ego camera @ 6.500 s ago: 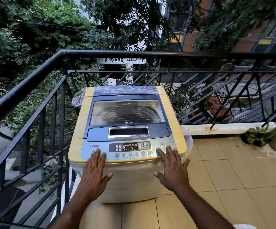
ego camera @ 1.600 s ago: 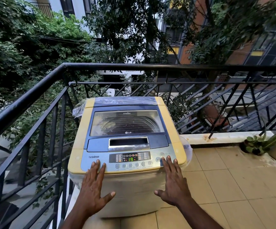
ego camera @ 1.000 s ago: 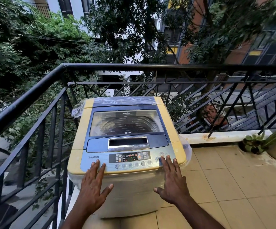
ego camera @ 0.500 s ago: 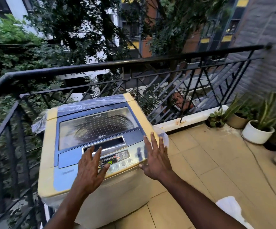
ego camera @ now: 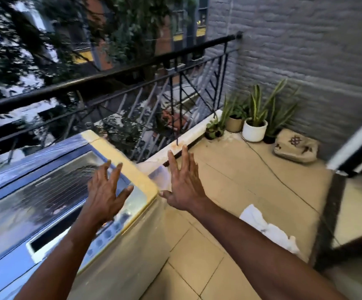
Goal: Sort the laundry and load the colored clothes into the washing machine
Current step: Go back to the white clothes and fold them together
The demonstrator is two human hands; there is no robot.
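The top-loading washing machine [ego camera: 45, 191], yellow and blue with a closed glass lid, fills the lower left of the head view. My left hand [ego camera: 105, 191] hovers above the lid's right part, fingers spread, holding nothing. My right hand [ego camera: 184, 187] is raised beyond the machine's right corner over the tiled floor, fingers straight and empty. A white cloth [ego camera: 266, 230] lies on the floor just right of my right forearm. No coloured clothes are visible.
A black metal railing [ego camera: 132, 70] runs behind the machine. Potted plants [ego camera: 254, 124] and a beige bag [ego camera: 295, 146] sit in the far corner by the grey brick wall [ego camera: 305, 50]. A doorway threshold [ego camera: 336, 213] lies at right.
Both hands have lifted off the control panel and stay spread in the air. The view has swung to the right, bringing the wall, plants, bag and doorway into sight.
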